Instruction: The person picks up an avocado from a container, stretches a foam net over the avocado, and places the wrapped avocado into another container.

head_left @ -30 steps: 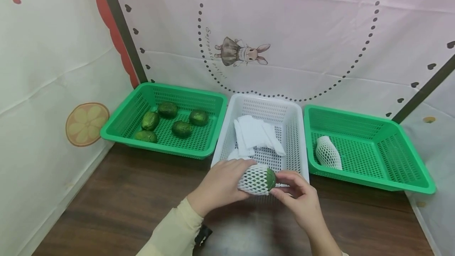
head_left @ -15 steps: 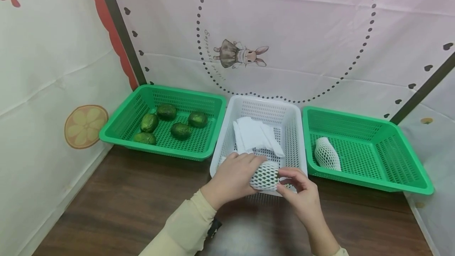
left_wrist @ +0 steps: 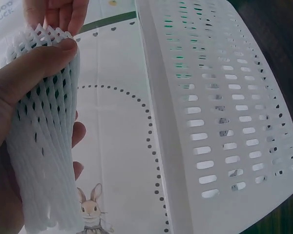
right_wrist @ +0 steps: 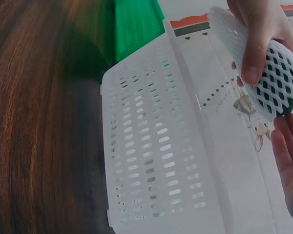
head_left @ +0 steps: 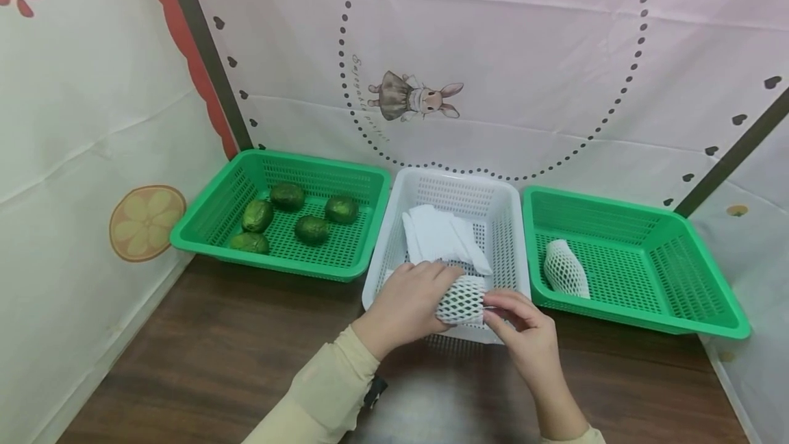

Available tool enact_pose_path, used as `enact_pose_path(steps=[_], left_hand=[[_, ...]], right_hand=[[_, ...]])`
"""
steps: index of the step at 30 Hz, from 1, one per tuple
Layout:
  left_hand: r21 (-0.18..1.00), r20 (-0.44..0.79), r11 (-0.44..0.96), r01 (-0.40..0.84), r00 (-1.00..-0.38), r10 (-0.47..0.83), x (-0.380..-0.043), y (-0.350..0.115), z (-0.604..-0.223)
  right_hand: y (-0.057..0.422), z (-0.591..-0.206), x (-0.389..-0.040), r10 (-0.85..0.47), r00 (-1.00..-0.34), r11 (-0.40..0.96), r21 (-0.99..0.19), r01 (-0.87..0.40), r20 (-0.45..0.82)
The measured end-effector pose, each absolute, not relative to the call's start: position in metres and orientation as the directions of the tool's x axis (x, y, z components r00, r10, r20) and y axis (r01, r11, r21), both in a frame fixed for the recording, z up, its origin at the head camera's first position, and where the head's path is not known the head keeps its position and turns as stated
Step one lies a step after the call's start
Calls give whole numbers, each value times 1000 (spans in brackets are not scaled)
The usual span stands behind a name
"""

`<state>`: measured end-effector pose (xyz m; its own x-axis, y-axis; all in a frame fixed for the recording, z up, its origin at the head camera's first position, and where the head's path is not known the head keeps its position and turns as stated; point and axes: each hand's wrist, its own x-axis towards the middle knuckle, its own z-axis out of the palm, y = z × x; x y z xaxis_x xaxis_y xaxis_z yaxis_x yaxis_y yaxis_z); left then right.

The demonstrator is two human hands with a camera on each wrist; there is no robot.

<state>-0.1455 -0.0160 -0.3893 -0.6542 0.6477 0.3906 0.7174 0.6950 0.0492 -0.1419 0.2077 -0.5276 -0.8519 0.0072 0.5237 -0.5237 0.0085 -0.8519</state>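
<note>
In the head view my left hand (head_left: pixel 409 307) grips a white foam net sleeve (head_left: pixel 462 301) from behind and above, over the front of the white basket. A dark green avocado (right_wrist: pixel 278 80) shows through the mesh in the right wrist view. The fingertips of my right hand (head_left: pixel 524 338) pinch the sleeve's right-hand end. The left wrist view has my left thumb (left_wrist: pixel 53 56) pressed across the net near that end, while the sleeve's other end hangs narrow and slack. More white foam sleeves (head_left: pixel 440 235) lie flat in the white basket.
The white basket (head_left: pixel 502 245) stands between two green ones. Several bare avocados (head_left: pixel 312 230) sit in the left green basket (head_left: pixel 271 264). One netted fruit (head_left: pixel 566 269) lies in the right green basket (head_left: pixel 616 214). A printed cloth (head_left: pixel 524 53) hangs behind.
The avocado's green end, bare a second ago, is now covered by the net. Both hands have shifted slightly right, the right hand's fingertips staying at that end.
</note>
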Motion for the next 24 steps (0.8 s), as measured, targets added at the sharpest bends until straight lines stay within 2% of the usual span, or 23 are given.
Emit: enact_pose_path(steps=[2,5,18,20,22,24], left_hand=[[36,389,696,718,-651,652,-146,-16,-389],[28,388,696,717,-650,654,-146,-14,-388],[0,402,677,736,-620,674,-145,-6,-387],[-2,395,672,741,-616,681,-144,-4,-386],[-7,391,668,744,-612,687,-143,-2,-385],[-15,386,668,744,-612,690,-142,0,-384]], right_hand=[[213,-547,-150,29,-864,22,-865,-502,502],[213,-557,-154,60,-876,10,-878,-478,478],[206,-558,-154,115,-896,-5,-902,-432,428],[204,-556,-155,112,-881,-16,-885,-465,460],[189,-518,-141,125,-883,-15,-889,-458,453],[189,-517,-141,121,-873,-15,-879,-477,472]])
